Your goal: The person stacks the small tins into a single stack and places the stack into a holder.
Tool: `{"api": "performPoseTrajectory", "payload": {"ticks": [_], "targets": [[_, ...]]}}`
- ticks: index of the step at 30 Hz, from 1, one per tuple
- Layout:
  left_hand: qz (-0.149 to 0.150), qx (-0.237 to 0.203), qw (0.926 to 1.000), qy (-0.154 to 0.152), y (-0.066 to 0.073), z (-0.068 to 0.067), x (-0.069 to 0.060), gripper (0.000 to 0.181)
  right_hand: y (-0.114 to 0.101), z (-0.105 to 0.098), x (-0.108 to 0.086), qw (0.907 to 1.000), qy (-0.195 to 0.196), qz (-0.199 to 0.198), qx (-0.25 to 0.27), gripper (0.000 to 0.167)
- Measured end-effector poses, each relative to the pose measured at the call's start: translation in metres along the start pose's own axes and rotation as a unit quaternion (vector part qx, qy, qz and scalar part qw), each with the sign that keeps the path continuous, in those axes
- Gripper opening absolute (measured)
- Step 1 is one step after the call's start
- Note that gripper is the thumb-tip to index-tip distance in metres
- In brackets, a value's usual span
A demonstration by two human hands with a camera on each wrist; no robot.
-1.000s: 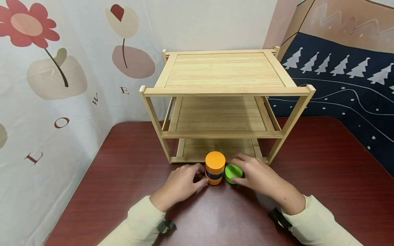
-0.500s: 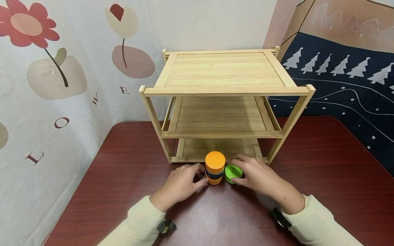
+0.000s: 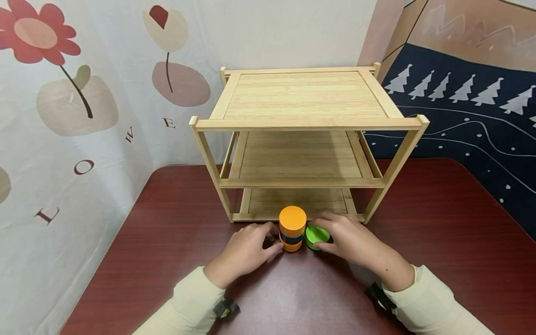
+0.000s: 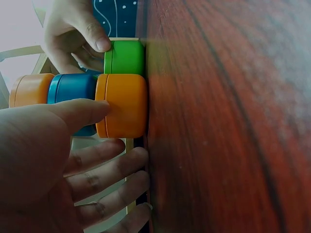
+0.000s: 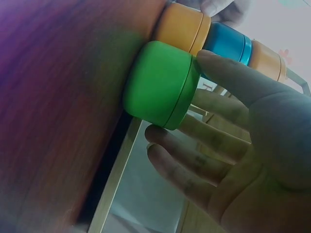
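Observation:
A stack of three small round lidded tins stands in front of the shelf rack: a lower orange tin point(image 4: 126, 104), a blue tin point(image 5: 224, 41) in the middle and an upper orange tin point(image 3: 292, 220). Just right of it sits a green tin point(image 5: 160, 85) on the table. My left hand point(image 3: 247, 249) lies at the stack's left side, its thumb against the lower orange tin and the other fingers loosely spread beside it. My right hand point(image 3: 351, 239) is at the green tin, thumb touching near its lid, fingers extended behind and alongside without visibly curling round it.
A three-level wooden shelf rack point(image 3: 307, 123) stands right behind the tins. Dark red tabletop point(image 3: 276, 298) spreads around it. Printed cloth point(image 3: 125, 83) hangs at the back and left, and dark tree-patterned cloth point(image 3: 460, 121) at the right.

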State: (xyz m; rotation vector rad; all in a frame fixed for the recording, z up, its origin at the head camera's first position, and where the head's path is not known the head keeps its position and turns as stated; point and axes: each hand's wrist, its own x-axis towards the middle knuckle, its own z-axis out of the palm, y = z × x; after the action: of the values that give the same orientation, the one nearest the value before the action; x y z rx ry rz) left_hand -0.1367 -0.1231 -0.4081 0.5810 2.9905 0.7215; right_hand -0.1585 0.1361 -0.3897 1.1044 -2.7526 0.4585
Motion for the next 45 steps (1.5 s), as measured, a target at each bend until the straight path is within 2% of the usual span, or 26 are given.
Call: {"api": "performPoseTrajectory", "payload": {"ticks": [18, 45], "targets": [[-0.002, 0.0, 1.0, 0.002, 0.0011, -0.0003, 0.0001, 0.024, -0.0022, -0.0001, -0.0006, 0.9995, -0.026, 0.004, 0.016, 0.031], [-0.003, 0.005, 1.0, 0.002, 0.0006, 0.0002, 0.0013, 0.025, 0.0012, 0.0014, 0.0001, 0.9988, -0.04, 0.009, 0.029, 0.035]]}}
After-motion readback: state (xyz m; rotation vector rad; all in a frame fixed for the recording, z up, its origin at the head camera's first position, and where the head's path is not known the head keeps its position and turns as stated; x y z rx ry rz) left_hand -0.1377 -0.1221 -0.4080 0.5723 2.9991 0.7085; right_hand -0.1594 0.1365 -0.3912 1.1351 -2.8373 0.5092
